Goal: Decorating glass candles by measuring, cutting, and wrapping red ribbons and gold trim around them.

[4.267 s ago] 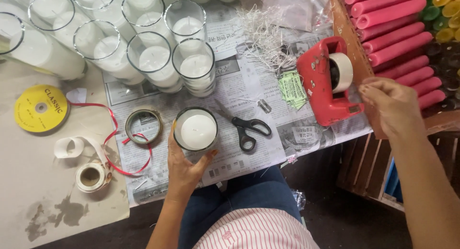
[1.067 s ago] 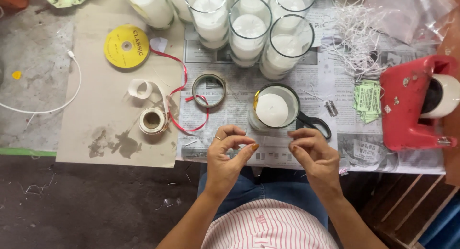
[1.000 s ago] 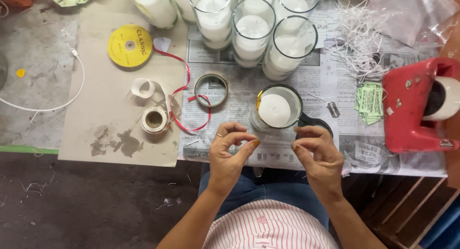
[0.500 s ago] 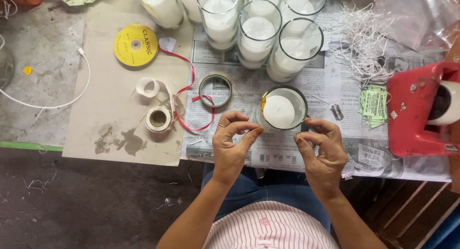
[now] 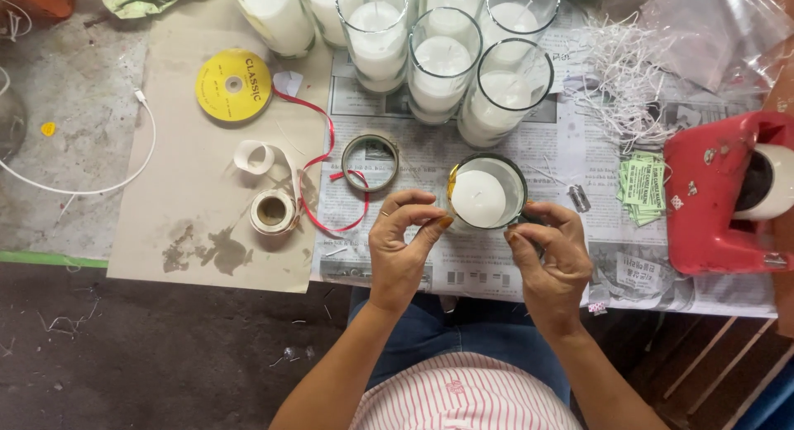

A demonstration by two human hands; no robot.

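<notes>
A glass jar candle (image 5: 480, 197) filled with white wax stands on newspaper (image 5: 662, 281) at the table's near edge. A small gold sticker (image 5: 452, 184) sits at its left rim. My left hand (image 5: 403, 252) pinches thumb and forefinger against the jar's left side, just under that sticker. On the jar's right side my right hand (image 5: 552, 260) presses its fingertips, so the jar is held between both hands. Whether a thin strip lies under my fingers is too small to tell.
Several more glass candles (image 5: 441, 62) stand behind. A red tape dispenser (image 5: 711, 207), green tags (image 5: 643, 186) and shredded paper (image 5: 620, 83) lie right. Left are a tape ring (image 5: 370, 161), red ribbon (image 5: 318, 132), yellow spool (image 5: 233, 85), white roll (image 5: 272, 212) and cable (image 5: 124, 174).
Both hands have moved forward from just in front of the jar to its two sides. Much earlier my left hand alone held the jar and my right reached toward the dispenser.
</notes>
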